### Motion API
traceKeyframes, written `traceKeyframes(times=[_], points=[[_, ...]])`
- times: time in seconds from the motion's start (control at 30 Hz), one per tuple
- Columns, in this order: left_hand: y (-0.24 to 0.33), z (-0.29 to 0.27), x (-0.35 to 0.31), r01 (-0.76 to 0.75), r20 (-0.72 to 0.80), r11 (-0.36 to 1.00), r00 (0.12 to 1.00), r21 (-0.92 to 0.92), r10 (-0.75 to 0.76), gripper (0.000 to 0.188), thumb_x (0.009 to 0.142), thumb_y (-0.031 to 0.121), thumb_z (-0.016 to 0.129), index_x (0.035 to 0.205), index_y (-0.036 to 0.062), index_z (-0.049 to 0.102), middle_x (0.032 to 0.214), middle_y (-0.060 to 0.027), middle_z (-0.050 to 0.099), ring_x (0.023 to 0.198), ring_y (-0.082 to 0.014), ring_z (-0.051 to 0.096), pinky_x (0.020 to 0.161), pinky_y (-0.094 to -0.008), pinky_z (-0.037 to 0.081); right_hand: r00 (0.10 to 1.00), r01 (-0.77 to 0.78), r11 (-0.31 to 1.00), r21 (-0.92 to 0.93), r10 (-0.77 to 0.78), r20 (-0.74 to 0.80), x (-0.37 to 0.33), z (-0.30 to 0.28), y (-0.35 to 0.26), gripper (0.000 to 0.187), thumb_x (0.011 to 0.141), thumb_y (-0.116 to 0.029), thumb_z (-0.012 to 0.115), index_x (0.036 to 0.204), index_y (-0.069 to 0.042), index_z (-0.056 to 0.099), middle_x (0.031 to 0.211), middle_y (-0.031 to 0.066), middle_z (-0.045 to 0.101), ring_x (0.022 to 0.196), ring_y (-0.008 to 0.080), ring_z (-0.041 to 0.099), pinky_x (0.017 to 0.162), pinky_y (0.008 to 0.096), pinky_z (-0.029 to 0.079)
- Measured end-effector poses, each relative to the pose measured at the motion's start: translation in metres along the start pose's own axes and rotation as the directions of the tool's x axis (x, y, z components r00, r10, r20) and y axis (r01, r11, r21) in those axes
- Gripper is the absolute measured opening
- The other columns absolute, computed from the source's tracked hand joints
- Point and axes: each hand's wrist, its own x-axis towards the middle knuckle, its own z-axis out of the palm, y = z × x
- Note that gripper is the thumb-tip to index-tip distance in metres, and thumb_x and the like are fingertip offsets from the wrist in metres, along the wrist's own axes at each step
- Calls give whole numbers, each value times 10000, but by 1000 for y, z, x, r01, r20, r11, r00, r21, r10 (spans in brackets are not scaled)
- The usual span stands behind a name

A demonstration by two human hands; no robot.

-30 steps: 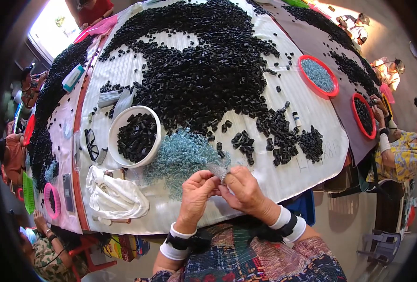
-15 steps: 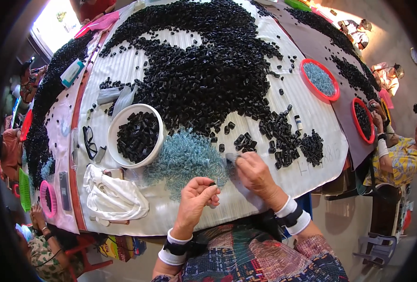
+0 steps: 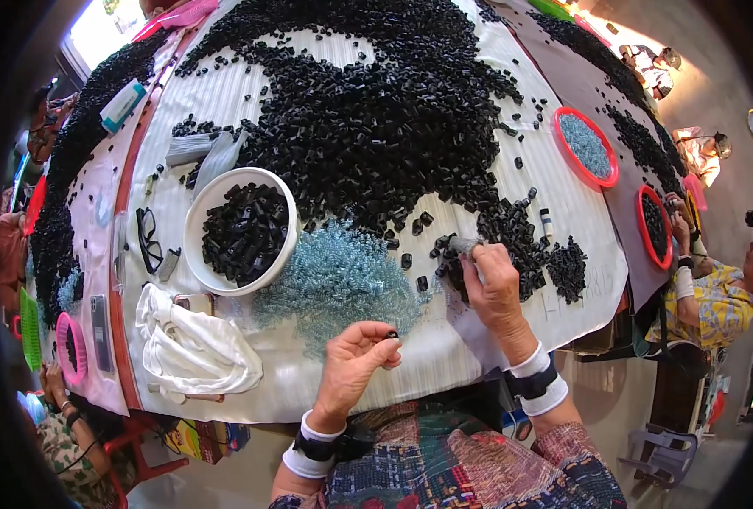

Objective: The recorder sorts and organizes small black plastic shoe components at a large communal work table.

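Note:
My left hand [image 3: 355, 365] is closed in a pinch above the near part of the table, with a small black plastic piece [image 3: 391, 335] between thumb and fingertips. My right hand [image 3: 497, 284] grips a small grey piece [image 3: 464, 245], its exact kind unclear, over a cluster of black pieces. Beside the left hand lies a heap of clear pale-blue small parts [image 3: 342, 267]. A large mound of black plastic pieces [image 3: 368, 127] spreads beyond both hands. To the left a white bowl [image 3: 191, 242] holds more black pieces.
Eyeglasses [image 3: 146, 242], a white cloth [image 3: 194, 348] and grey bundled strips [image 3: 191, 149] lie on the left. A small cylinder [image 3: 546, 222] stands by a pile of smaller black parts [image 3: 565, 270]. At the right are red-rimmed trays [image 3: 611, 165]. Co-workers sit on both sides.
My right hand has moved right and forward with the grey piece, from beside the blue heap to the black cluster. My left hand stays nearly in place, still pinching the black piece.

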Motion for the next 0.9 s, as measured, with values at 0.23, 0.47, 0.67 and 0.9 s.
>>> traceKeyframes(times=[0.23,0.47,0.67,0.9], points=[[0,-3,2,17,31,998,999,63,-19,201,851,33,624,1039,-26,582,860,-64,643,746,-119,630,680,-244,535,1000,25,995,95,-26,8,13,2,-11,191,714,59,588,893,-6,581,767,120,578,774,295,547,699,373,452],[2,0,2,16,10,997,1000,72,-17,177,847,20,619,1012,-31,579,858,-98,658,718,-127,627,664,-258,532,998,27,992,124,-34,56,20,15,-6,185,722,62,583,896,-1,585,758,123,582,759,295,549,678,382,452],[0,-4,1,20,39,999,999,42,-22,180,857,35,616,1019,-29,574,888,-74,648,764,-123,631,693,-245,533,999,42,984,171,-37,-34,22,-11,-15,193,732,85,581,905,2,596,748,121,565,693,288,520,623,360,444],[-1,-4,2,12,46,999,999,49,-14,180,852,30,620,1017,-25,571,889,-79,649,760,-122,632,691,-243,533,986,103,995,13,-103,134,-19,-6,-20,184,710,-3,587,888,-51,571,792,71,561,781,261,530,676,368,424]])
